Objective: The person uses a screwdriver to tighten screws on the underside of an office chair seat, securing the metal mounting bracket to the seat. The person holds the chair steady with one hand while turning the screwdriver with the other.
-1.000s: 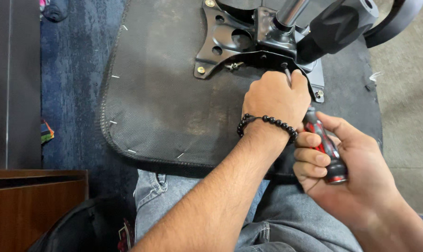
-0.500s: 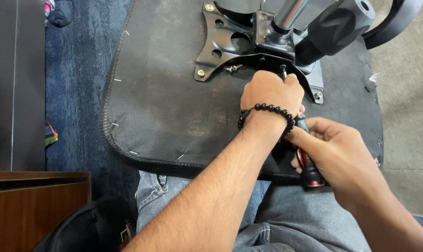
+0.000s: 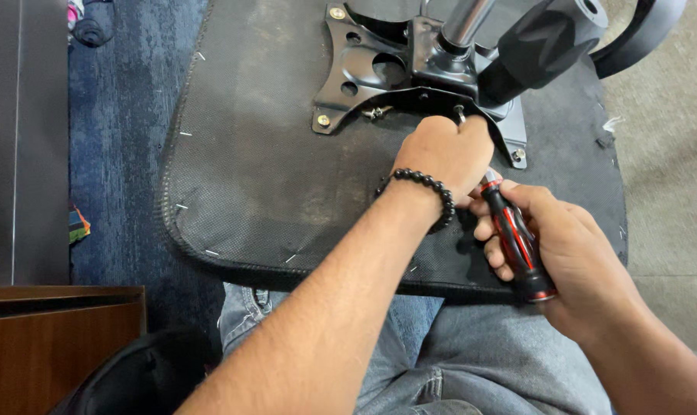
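On the person's lap, resting across blue jeans, lay the upturned chair seat, its dark fabric underside facing up. The screwdriver, with a black and red handle, stood tilted over the seat's near right part, its shaft running up and left under the left hand. The right hand was clenched around that handle, fingers wrapped tight. The left hand, a black bead bracelet on its wrist, was curled closed at the tip of the tool, against the lower edge of the black metal mounting plate; what its fingers pinched was hidden. A small metal piece showed just above its knuckles. A screw head sat at the plate's near left corner, another at the far left corner. The chair's metal column and a black lever rose from the plate. Blue carpet lay to the left, with brown wooden furniture at the lower left.
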